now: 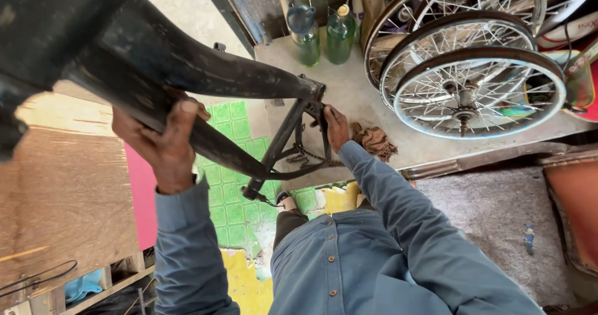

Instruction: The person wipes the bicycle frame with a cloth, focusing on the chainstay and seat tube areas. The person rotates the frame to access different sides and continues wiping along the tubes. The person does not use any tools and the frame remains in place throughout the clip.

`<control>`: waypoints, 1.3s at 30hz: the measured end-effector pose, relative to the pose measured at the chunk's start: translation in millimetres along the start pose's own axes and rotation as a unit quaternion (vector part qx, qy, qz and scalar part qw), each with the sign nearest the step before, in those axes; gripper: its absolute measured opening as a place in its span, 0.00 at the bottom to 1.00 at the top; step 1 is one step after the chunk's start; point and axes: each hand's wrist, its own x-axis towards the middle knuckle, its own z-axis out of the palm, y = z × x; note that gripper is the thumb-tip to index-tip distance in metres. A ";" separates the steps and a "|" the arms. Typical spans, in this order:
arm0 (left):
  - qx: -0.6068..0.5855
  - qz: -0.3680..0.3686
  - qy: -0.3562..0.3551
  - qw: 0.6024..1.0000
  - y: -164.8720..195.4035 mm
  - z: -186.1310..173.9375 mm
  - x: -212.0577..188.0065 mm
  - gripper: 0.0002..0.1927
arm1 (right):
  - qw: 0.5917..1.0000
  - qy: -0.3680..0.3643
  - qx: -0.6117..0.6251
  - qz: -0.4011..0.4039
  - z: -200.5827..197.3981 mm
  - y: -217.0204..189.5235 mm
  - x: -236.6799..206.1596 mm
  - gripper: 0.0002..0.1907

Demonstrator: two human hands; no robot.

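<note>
Black, grimy bicycle frame (205, 78) held tilted above the green-tiled floor.

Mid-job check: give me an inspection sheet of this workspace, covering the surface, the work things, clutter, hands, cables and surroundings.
Surface: grey concrete ledge, stained; green patterned floor mat below it.
Job's things: black bicycle frame, lifted, its rear end near the ledge edge; a chain hangs in the rear stays.
Clutter: brown rag on the ledge; two green glass bottles at the back.
Hands: left hand wrapped around a frame tube; right hand on the rear of the frame.
Cables: thin dark wire at the lower left.
Surroundings: three spoked wheels stacked to the right; wooden board to the left.
</note>
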 end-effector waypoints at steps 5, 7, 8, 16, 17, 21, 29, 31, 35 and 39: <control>-0.084 -0.053 -0.070 0.993 -13.4 -37.6 35.8 0.11 | 0.977 0.095 0.173 0.081 21.0 -3.9 -3.2 0.23; -0.138 -0.095 -0.089 0.982 -14.7 -49.0 45.5 0.08 | 0.974 0.137 0.156 0.091 28.1 -2.0 -6.7 0.24; -0.165 -0.111 -0.098 0.975 -16.6 -52.2 50.5 0.08 | 0.971 0.158 0.149 0.095 30.9 -0.2 -8.4 0.24; -0.273 -0.152 -0.111 0.943 -60.9 -42.0 92.4 0.09 | 0.938 0.254 0.232 0.039 39.1 22.4 -37.6 0.25; -0.284 -0.156 -0.112 0.939 -67.6 -40.0 97.2 0.11 | 0.933 0.270 0.238 0.025 42.6 25.4 -44.2 0.24; -0.289 -0.240 -0.152 0.914 -102.4 -29.5 127.8 0.10 | 0.903 0.289 0.318 -0.002 59.4 36.4 -69.5 0.23; -0.398 -0.203 -0.340 0.827 -154.6 1.5 200.5 0.18 | 0.857 0.384 0.341 -0.039 100.4 61.5 -90.0 0.27; -0.401 -0.193 -0.375 0.813 -161.5 11.1 211.6 0.19 | 0.853 0.386 0.341 -0.087 107.6 62.7 -89.6 0.26; -0.429 -0.196 -0.422 0.774 -175.6 33.7 227.1 0.21 | 0.860 0.369 0.336 -0.110 103.9 57.5 -87.2 0.25; -0.438 -0.202 -0.441 0.757 -190.9 53.5 230.1 0.20 | 0.863 0.334 0.354 -0.136 87.1 54.5 -90.5 0.24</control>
